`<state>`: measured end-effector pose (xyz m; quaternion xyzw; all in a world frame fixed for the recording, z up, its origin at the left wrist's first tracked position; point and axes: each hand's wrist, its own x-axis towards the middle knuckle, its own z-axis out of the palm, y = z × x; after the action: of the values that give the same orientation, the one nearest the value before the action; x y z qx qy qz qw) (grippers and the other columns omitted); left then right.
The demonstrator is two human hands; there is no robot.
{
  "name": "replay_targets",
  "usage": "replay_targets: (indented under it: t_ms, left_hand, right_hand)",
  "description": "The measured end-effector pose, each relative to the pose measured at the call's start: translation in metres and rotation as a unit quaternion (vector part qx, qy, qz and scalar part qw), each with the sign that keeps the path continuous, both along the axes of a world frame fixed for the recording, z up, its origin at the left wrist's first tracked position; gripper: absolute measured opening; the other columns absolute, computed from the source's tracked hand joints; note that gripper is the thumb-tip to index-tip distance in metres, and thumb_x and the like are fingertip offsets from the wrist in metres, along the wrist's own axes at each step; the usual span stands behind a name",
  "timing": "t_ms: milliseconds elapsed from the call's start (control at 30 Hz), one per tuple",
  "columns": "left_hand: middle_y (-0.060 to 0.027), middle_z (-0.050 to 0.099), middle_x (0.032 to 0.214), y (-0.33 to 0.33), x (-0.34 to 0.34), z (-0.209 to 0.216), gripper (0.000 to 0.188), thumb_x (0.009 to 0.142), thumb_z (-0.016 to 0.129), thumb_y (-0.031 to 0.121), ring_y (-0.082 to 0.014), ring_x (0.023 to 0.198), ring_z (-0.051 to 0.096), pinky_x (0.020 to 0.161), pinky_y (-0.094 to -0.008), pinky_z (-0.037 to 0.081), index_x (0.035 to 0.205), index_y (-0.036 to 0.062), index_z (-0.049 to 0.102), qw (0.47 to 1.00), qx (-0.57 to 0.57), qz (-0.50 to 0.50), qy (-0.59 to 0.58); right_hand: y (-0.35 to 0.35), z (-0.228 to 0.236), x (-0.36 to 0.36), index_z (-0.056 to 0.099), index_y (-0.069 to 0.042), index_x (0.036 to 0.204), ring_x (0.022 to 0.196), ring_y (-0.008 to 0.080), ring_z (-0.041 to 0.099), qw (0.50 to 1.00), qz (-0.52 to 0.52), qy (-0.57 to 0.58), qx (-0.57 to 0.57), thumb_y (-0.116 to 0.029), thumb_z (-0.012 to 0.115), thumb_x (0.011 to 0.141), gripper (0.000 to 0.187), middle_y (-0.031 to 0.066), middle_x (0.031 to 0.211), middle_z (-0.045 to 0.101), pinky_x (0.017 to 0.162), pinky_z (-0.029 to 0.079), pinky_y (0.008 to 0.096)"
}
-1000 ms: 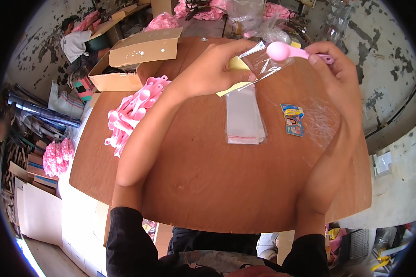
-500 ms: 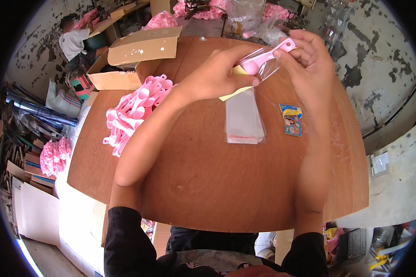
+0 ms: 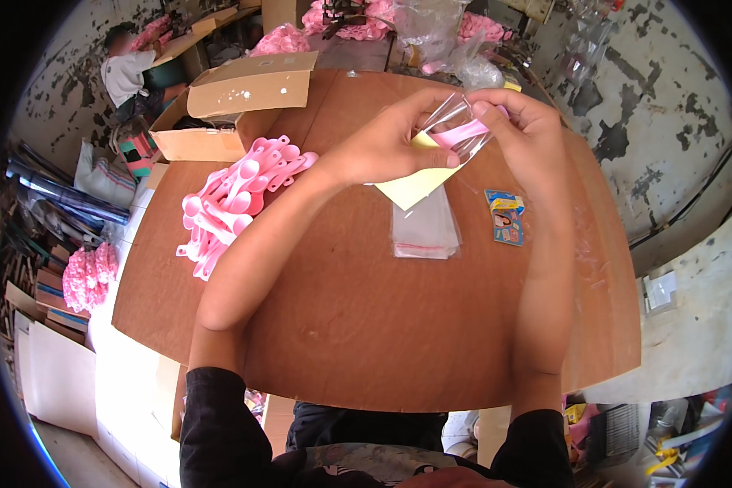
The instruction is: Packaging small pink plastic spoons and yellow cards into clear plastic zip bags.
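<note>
My left hand (image 3: 394,142) is closed on a clear plastic bag (image 3: 475,146) and a yellow paper slip (image 3: 415,185), with the thumb across the slip. Whether the slip lies inside the bag or against it, I cannot tell. A pink measuring spoon (image 3: 462,131) lies within the bag, its bowl hidden behind the left fingers. At the spoon's handle end, my right hand (image 3: 529,134) pinches the handle and bag with thumb and fingers. Below the hands lies a stack of clear bags (image 3: 425,232). Beyond my left forearm is a heap of pink spoons (image 3: 240,199).
A small blue and yellow packet (image 3: 506,220) rests on the brown table (image 3: 382,325) by my right forearm. An open cardboard box (image 3: 199,145) stands at the far left edge. Another person (image 3: 130,77) sits at the back left. Pink bundles (image 3: 366,20) lie behind the table.
The spoon has slid deeper into the bag, so its handle end is now under my right fingers. My right hand has moved down and left; more of the yellow slip shows.
</note>
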<state>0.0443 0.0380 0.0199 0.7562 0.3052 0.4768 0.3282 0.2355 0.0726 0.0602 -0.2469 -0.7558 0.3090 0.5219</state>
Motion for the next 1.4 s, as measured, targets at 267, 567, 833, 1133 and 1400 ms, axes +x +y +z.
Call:
replay_targets:
  t_ms: [267, 567, 833, 1133, 1400]
  left_hand:
    - [-0.0117, 0.053, 0.126, -0.01, 0.002, 0.008, 0.067, 0.085, 0.074, 0.017, -0.0205, 0.113, 0.055, 0.098, -0.0345, 0.044, 0.141, 0.0086, 0.038, 0.988, 0.104, 0.116, 0.018]
    - [-0.011, 0.058, 0.12, -0.017, 0.019, 0.006, 0.048, 0.088, 0.069, 0.014, -0.0171, 0.108, 0.057, 0.094, -0.0327, 0.047, 0.13, 0.0013, 0.049, 0.991, 0.065, 0.115, 0.003]
    - [-0.0074, 0.069, 0.09, -0.013, 0.023, 0.005, 0.018, 0.091, 0.062, 0.007, -0.009, 0.081, 0.064, 0.068, -0.0233, 0.053, 0.104, -0.0048, 0.063, 0.986, -0.02, 0.051, -0.158]
    - [-0.0067, 0.069, 0.094, -0.015, 0.024, 0.007, 0.02, 0.095, 0.061, 0.014, -0.0116, 0.082, 0.067, 0.076, -0.0246, 0.054, 0.105, -0.0023, 0.063, 0.982, -0.073, 0.054, -0.165]
    - [-0.0068, 0.07, 0.088, -0.018, 0.024, 0.006, 0.018, 0.093, 0.062, 0.011, -0.0093, 0.079, 0.065, 0.069, -0.0235, 0.052, 0.101, -0.0044, 0.067, 0.984, -0.04, 0.067, -0.161]
  right_hand:
    - [0.0, 0.025, 0.026, 0.072, -0.002, 0.093, 0.069, 0.0105, 0.062, 0.947, -0.152, -0.054, 0.277, -0.006, 0.068, 0.083, 0.011, 0.0057, 0.081, 0.069, 0.063, 0.048, 0.0261]
    - [-0.02, 0.03, 0.031, 0.07, 0.001, 0.099, 0.08, 0.0085, 0.06, 0.968, -0.054, -0.235, 0.073, -0.006, 0.066, 0.088, 0.014, 0.0043, 0.09, 0.069, 0.07, 0.047, 0.0244]
    - [-0.026, 0.03, 0.027, 0.07, -0.001, 0.1, 0.072, 0.0092, 0.06, 0.975, 0.0, -0.215, 0.047, -0.008, 0.067, 0.085, 0.017, 0.0045, 0.086, 0.07, 0.066, 0.048, 0.0248]
    - [-0.025, 0.021, 0.018, 0.07, -0.001, 0.094, 0.064, 0.0092, 0.061, 0.983, 0.009, -0.157, 0.097, -0.004, 0.066, 0.082, 0.013, 0.0047, 0.077, 0.069, 0.059, 0.048, 0.0254]
    - [-0.021, 0.019, 0.014, 0.072, -0.004, 0.083, 0.079, 0.0229, 0.059, 0.923, -0.073, -0.172, 0.336, -0.008, 0.071, 0.074, 0.01, 0.0048, 0.083, 0.064, 0.07, 0.049, 0.0345]
